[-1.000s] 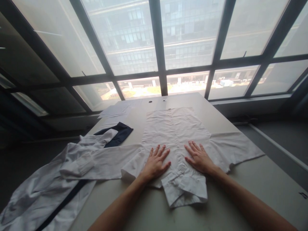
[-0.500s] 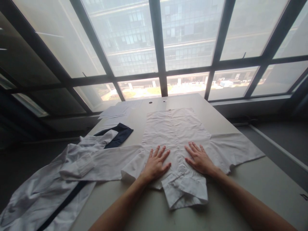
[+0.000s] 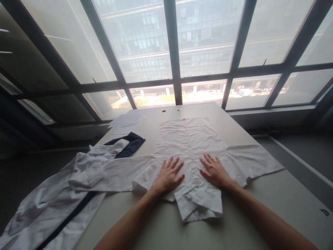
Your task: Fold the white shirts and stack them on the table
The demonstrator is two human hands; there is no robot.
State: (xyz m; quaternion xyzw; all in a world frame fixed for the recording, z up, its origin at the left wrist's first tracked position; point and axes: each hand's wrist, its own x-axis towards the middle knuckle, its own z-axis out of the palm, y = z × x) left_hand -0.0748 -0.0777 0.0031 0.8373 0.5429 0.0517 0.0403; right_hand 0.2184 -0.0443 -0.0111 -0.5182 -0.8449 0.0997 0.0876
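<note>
A white shirt lies spread on the table, its collar toward me and its hem at the far end. One sleeve stretches out to the right, the other to the left. My left hand rests flat on the shirt left of the gathered middle seam, fingers spread. Right of that seam, my right hand also presses flat with its fingers apart. Neither hand grips the cloth. Fine wrinkles run across the shirt's body.
Another white garment with a dark strip hangs over the table's left side, partly under the left sleeve. Dark blue cloth lies behind it. White paper sheets sit at the far left of the white table. Large windows stand beyond.
The camera view has shifted slightly. Both hands stay flat at nearly the same places on the shirt.
</note>
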